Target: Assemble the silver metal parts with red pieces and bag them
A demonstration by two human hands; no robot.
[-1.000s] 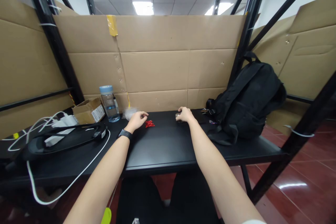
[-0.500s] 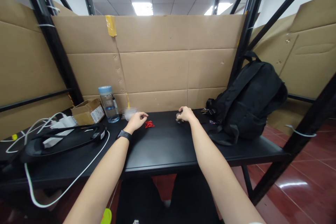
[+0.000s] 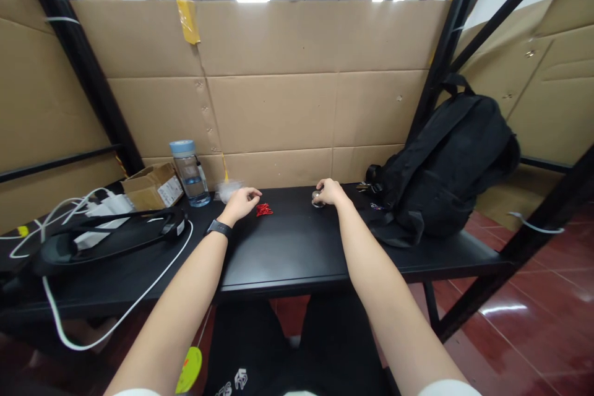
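Just left of a small tangled bundle of red cord, my left hand hovers low over the table with its fingers stretched and slightly bent; nothing shows in it. A dark band is on that wrist. Farther right, near the cardboard wall, my right hand has its thumb and fingertips closed on a small round shiny object at the tabletop. The fingers cover part of it, and its kind cannot be made out. A crumpled clear plastic bag lies behind my left hand.
A black table carries a blue-lidded water bottle, an opened carton, a black headset-like band and white cables at left. A black backpack stands at right. Cardboard walls the back.
The view has tilted down a little, so the table and wall appear higher. Both hands stay in nearly the same places, with the right still at the small round object.
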